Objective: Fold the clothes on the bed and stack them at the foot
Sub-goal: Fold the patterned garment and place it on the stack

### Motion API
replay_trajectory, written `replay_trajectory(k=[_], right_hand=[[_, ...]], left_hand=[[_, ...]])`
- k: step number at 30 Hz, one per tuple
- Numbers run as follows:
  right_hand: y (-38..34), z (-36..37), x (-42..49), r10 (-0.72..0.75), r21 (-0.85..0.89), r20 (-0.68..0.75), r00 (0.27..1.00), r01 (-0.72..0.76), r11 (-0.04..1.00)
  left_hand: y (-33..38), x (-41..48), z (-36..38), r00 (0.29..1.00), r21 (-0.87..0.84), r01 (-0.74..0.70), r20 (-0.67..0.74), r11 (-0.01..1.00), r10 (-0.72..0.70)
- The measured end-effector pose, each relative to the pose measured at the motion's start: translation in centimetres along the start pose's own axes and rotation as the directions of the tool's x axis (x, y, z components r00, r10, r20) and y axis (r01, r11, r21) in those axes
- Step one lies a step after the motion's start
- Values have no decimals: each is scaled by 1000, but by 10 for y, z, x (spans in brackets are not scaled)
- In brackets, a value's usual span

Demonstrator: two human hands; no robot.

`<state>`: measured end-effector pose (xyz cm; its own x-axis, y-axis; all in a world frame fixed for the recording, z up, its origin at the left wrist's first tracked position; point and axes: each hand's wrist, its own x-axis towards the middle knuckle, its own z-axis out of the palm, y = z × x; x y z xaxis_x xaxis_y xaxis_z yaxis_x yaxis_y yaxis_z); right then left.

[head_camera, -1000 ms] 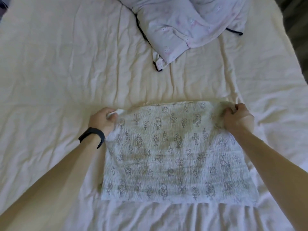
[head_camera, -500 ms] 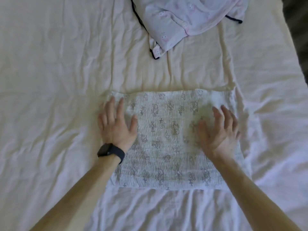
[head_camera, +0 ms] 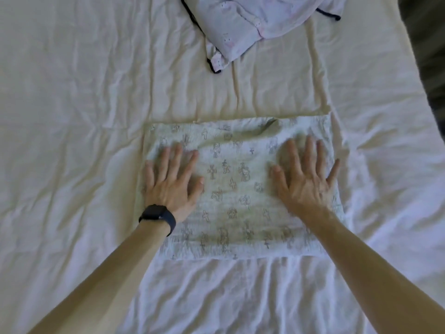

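A person's left hand [head_camera: 172, 183], a dark band [head_camera: 159, 216] on its wrist, and right hand [head_camera: 304, 182] lay flat with fingers spread, gripping nothing, on a folded printed cloth [head_camera: 237, 189] at mid-bed [head_camera: 72, 116]. A pale garment [head_camera: 252, 22] sat crumpled beyond it, well apart.

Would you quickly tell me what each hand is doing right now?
Left hand: open, flat on the folded white printed muslin cloth.
Right hand: open, flat on it too.

The folded cloth [head_camera: 240, 189] lies on the bed sheet [head_camera: 72, 116]; left hand [head_camera: 172, 182] and right hand [head_camera: 304, 182] rest flat on it; another garment [head_camera: 240, 22] lies farther off.
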<state>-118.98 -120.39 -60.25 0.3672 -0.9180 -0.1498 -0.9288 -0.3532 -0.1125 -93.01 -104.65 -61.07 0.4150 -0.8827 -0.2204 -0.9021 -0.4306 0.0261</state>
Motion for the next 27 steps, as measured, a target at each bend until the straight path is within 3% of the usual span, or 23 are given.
replay_trajectory(k=[3,7,9,11,12,14,16,18,21,24,27], right_hand=[[-29,0,24,-145,30,-5,989,145,989],[-36,16,69,-48,10,103,993,47,999],[-29,17,78,-15,26,59,998,14,1000],[-27,10,81,14,111,-93,996,-3,994],[-27,5,84,35,149,-154,987,-12,989],[-25,-3,92,44,176,-172,984,-13,984],[-23,-11,103,62,208,-82,995,-43,977],[-23,-22,110,83,246,-9,996,-79,966],[-19,-32,114,18,266,-93,996,8,964],[-18,-38,119,-46,257,-215,975,102,961],[-21,-34,118,-77,239,-129,989,107,965]], left_hand=[[17,25,-5,983,-10,-185,-7,983,185],[17,66,3,995,-63,-71,61,995,75],[13,79,-1,997,-129,-56,-56,990,49],[6,92,-11,972,-205,-63,-235,977,13],[1,101,-16,958,-192,-61,-286,980,4],[-10,121,-28,968,-89,-65,-249,994,41],[-18,132,-38,979,20,-100,-178,995,102],[-20,135,-48,970,56,-129,-202,990,138],[-19,136,-58,953,-95,-33,-302,995,3],[-18,133,-56,955,-184,117,-250,976,-162],[-11,125,-46,957,-170,143,-230,975,-180]])
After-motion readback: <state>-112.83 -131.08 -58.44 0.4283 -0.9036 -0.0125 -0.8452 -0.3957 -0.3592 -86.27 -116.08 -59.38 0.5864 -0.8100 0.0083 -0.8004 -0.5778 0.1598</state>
